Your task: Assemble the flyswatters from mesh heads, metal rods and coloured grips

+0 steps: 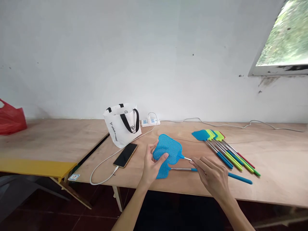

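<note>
My left hand (pixel 152 163) grips the edge of a blue fly swatter head (pixel 168 149), thumb on top, holding it tilted above the table. My right hand (pixel 211 175) pinches the thin metal shaft (pixel 188 158) of that swatter just past the head. Under it a second blue fly swatter (pixel 166 171) lies flat on the wooden table (pixel 276 166), its blue handle (pixel 239 178) poking out to the right of my right hand.
Several blue, green and red-handled swatters (pixel 223 147) lie bundled to the right. A phone (pixel 125 155) on a white cable lies left of my hands, a white tote bag (pixel 122 123) and power strip (pixel 150 122) behind. A red bag (pixel 11 118) sits far left.
</note>
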`<state>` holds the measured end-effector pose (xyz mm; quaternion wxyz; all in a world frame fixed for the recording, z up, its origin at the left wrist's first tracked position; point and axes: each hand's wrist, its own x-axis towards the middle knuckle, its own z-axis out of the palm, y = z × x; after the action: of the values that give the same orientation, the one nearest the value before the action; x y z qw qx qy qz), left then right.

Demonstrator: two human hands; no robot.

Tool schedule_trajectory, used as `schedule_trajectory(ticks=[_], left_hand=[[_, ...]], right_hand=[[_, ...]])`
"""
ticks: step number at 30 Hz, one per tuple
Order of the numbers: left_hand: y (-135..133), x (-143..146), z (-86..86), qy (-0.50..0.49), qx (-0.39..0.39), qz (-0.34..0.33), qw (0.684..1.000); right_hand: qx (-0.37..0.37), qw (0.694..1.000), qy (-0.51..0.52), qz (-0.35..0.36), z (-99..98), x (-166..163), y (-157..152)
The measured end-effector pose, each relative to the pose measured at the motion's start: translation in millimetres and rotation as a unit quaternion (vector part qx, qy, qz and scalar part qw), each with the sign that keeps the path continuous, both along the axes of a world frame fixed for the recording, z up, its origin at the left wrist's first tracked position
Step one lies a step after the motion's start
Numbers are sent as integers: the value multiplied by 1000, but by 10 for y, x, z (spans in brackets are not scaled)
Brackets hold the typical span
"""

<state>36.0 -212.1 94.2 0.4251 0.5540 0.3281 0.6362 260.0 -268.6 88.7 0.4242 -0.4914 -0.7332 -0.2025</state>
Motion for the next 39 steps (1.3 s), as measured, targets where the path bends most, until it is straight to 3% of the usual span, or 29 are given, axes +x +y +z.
schedule_trajectory(ticks=[2, 4, 6, 9, 12, 19, 25, 29, 33, 36, 39], left_hand=[[31, 3, -62, -16, 8, 8, 1000], [55, -12, -79, -26, 11, 24, 999], [60, -43, -33, -18, -3, 11, 1000], [34, -110, 96, 36, -61, -84, 994], [0, -164, 164, 101, -111, -146, 978], [-11, -191, 104, 160, -66, -74, 982], [-13, -143, 163, 94, -135, -126, 978], [-2, -221, 170, 175, -60, -169, 968], [26, -301, 178, 217, -59, -116, 967], [47, -292, 179, 174, -75, -93, 977], [56, -273, 176, 156, -86, -120, 977]], right_hand=[[-91, 992, 60, 57, -14, -12, 17], [-130, 984, 92, 78, -29, -44, 33], [-96, 991, 79, 59, -37, -76, 42], [-1, 1000, 3, 9, -35, -92, 37], [29, 999, -46, -1, -35, -76, 30], [-106, 989, 44, 92, -87, -77, 73], [-21, 999, -14, 47, -135, -70, 90], [-86, 992, -5, 90, -113, -59, 74], [-140, 984, 26, 107, -122, -153, 77], [-101, 992, 21, 73, -167, -205, 114], [-59, 997, 10, 49, -201, -159, 153]])
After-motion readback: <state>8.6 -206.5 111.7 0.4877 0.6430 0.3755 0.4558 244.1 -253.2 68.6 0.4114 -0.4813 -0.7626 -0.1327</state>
